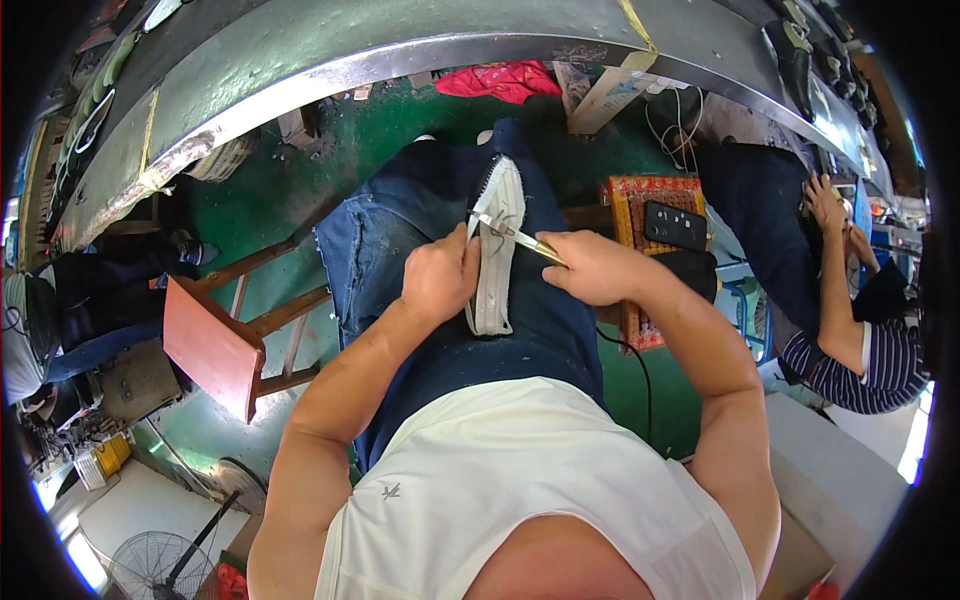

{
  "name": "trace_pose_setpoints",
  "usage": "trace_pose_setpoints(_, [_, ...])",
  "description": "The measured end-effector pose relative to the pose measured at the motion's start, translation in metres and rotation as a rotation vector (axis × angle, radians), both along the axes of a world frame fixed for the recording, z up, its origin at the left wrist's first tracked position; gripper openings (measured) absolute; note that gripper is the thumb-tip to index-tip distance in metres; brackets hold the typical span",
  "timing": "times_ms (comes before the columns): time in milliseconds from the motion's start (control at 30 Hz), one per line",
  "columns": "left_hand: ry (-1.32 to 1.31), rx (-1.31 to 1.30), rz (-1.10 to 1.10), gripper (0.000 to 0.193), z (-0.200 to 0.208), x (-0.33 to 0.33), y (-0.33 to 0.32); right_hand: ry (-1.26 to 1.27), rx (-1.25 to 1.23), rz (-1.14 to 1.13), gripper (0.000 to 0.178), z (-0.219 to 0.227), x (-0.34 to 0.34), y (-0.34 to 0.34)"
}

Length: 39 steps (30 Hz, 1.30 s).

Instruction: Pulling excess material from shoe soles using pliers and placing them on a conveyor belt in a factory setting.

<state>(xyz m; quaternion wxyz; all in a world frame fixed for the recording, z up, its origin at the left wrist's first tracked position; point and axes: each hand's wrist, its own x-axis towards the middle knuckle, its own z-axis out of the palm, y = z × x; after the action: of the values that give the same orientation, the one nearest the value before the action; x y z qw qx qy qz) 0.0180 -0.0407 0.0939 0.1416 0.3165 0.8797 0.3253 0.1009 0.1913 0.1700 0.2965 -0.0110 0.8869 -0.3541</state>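
Observation:
Across my lap lies a long, pale shoe piece, seemingly sole side up, with a dark jagged edge along its upper end. My left hand grips its left side, thumb on top. In my closed right hand is a slim metal tool with a brass-coloured handle. The tool's silvery head reaches over the middle of the shoe piece; whether it touches, I cannot tell. A dark blue cloth covers my legs under the work.
A metal-edged bench curves across the far side. To my right, a black phone lies on an orange woven seat. A reddish wooden stool stands left. At far right another person's hand works; a fan is lower left.

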Motion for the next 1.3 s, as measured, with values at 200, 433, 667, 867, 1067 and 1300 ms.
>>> trace_pose_setpoints(200, [-0.981,0.68,0.384,0.048,-0.05,-0.004,-0.001,-0.12,0.157,0.16,0.032,0.011,-0.026,-0.006])
trace_pose_setpoints(433, [-1.345,0.763,0.255,0.069,-0.05,-0.02,0.003,0.089,-0.087,-0.402,0.027,-0.072,0.024,-0.05])
trace_pose_setpoints(667, [-1.03,0.651,0.312,0.066,-0.049,-0.018,0.013,0.103,-0.003,-0.103,0.027,-0.057,0.0,-0.012])
trace_pose_setpoints(867, [-0.642,0.427,0.248,0.059,-0.048,-0.011,0.015,-0.443,-0.794,-0.607,0.031,-0.06,-0.001,-0.011])
trace_pose_setpoints(1067, [-0.281,0.332,-0.027,0.05,-0.044,-0.022,0.013,-0.493,-1.112,-0.875,0.027,-0.1,0.025,-0.034])
trace_pose_setpoints(1300, [-0.138,0.297,-0.122,0.042,-0.029,-0.026,0.022,-0.676,-1.264,-0.644,0.045,-0.084,0.026,0.028])
